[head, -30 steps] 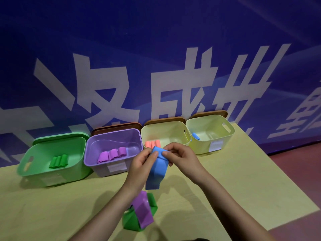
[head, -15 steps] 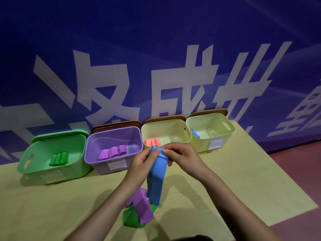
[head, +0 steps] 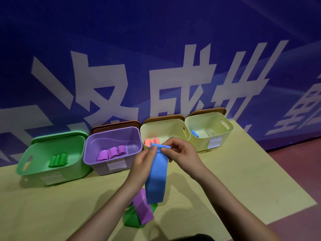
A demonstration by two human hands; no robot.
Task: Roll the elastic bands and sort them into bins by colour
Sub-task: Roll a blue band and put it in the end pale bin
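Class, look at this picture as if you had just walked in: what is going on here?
A person is rolling a blue band from its top end, pinching it with the left hand and right hand. Four bins sit along the wall, already holding green, purple, pink and blue rolls. A purple band and a green band still lie unrolled on the table.
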